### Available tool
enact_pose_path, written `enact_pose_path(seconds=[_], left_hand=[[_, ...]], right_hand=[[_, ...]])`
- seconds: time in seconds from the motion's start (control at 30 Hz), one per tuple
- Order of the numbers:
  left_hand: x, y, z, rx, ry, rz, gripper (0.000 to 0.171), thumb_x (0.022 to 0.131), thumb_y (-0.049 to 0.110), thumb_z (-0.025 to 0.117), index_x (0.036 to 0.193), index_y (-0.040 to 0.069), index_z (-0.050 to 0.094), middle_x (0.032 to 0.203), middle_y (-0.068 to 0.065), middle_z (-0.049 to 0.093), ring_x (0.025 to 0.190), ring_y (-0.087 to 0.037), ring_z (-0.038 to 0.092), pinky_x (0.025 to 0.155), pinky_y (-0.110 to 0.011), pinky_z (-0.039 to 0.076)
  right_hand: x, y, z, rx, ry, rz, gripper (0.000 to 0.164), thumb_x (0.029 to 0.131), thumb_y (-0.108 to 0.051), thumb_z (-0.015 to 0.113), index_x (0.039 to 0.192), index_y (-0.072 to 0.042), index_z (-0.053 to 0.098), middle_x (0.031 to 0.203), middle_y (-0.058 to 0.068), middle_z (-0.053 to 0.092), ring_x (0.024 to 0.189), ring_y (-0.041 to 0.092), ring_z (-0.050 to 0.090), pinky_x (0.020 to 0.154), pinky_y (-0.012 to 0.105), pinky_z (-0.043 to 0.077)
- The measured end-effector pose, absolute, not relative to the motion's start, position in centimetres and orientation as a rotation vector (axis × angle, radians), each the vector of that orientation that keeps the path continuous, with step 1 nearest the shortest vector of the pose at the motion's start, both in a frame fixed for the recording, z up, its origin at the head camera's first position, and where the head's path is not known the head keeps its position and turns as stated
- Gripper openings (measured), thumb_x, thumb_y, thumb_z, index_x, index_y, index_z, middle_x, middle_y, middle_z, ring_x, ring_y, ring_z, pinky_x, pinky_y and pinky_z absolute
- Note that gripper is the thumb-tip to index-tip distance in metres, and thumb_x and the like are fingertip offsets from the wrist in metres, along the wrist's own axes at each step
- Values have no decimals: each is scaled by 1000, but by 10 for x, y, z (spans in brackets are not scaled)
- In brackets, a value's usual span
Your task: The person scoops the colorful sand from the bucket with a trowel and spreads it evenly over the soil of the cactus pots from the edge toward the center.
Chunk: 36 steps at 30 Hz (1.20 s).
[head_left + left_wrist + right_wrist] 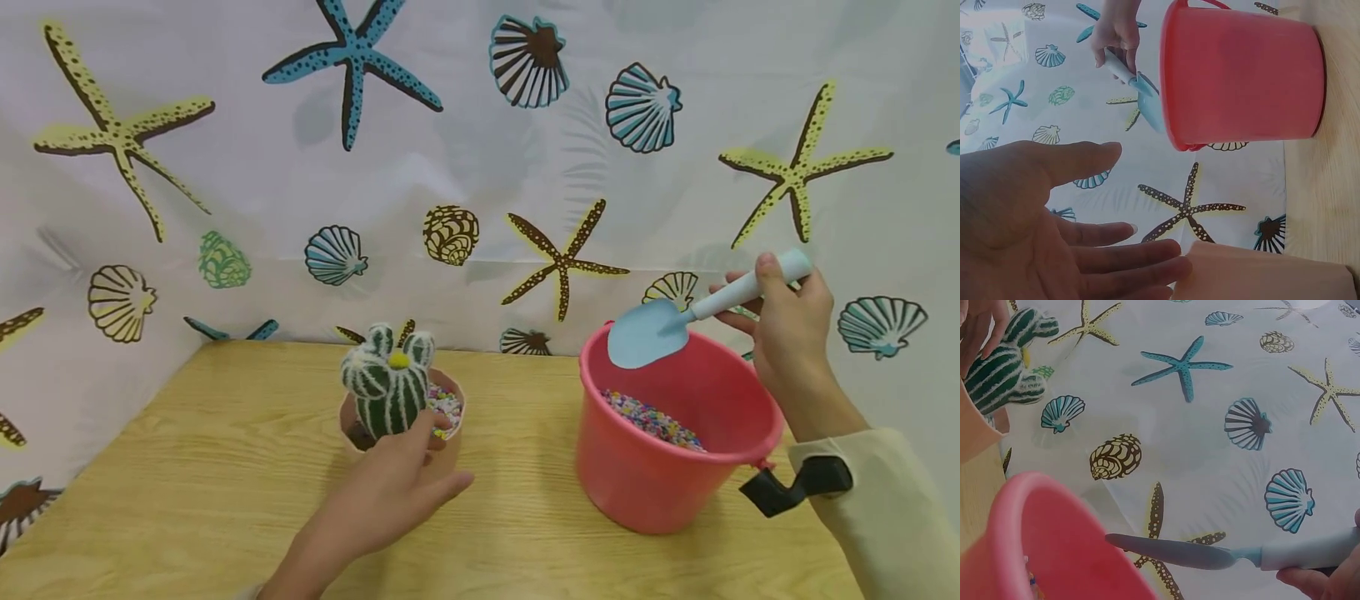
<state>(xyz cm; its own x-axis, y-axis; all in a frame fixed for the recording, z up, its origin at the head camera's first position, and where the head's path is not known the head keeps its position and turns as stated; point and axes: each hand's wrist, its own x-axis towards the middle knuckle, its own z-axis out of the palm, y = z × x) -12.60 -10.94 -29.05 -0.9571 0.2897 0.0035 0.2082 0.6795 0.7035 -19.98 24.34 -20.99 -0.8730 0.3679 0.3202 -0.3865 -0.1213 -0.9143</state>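
Note:
My right hand (pixel 791 333) grips the pale handle of a light blue hand trowel (pixel 648 333), its blade tilted above the rim of a pink bucket (pixel 637 475). Small multicoloured beads (pixel 652 418) lie in the bucket. On the left, my left hand (pixel 390 483) is at the near rim of a peach plant pot (pixel 447 454), thumb apart and fingers extended in the left wrist view. A green and white plush cactus (pixel 390 392) with a yellow flower stands in this pot. Colourful beads (pixel 445 404) show beside the cactus, and my hand hides part of the pot's front.
Pot and bucket stand apart on a wooden table (pixel 225 467). Behind them hangs a white cloth (pixel 465 167) printed with starfish and shells. A black strap (pixel 798 483) is around my right wrist, next to the bucket's right rim.

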Motion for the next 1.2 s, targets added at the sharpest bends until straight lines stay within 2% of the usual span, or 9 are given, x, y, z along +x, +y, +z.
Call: enact_pose_path(seconds=[0.3,0.57,1.1,1.2], left_hand=[[-131,-90,-295,484,2816,1144,54,87,38,68,130,13,47,125,-8,59,112,-26,60,90,-46,49],[-137,-73,-297,592,2782,1247,62,88,40,66,136,9,43,131,-12,55,117,-30,56,95,-49,46],[-158,-47,-308,689,2710,1309,66,90,42,63,140,5,38,136,-19,50,123,-34,51,99,-49,44],[-160,-42,-310,706,2700,1290,67,91,44,61,141,7,37,136,-18,50,124,-34,51,99,-49,44]], right_hand=[[-199,258,-219,18,-1642,2074,24,94,-28,57,107,-11,45,87,2,64,71,10,71,59,25,57],[-200,267,-228,-10,-1676,2053,21,95,-25,56,107,-12,45,86,1,63,70,9,71,59,23,56],[-208,277,-247,-155,-1879,1883,10,99,-28,49,105,-21,45,89,-6,61,70,0,68,58,17,54],[-216,282,-257,-166,-1926,1846,14,99,-31,50,107,-20,45,90,-6,60,72,0,67,61,17,55]])
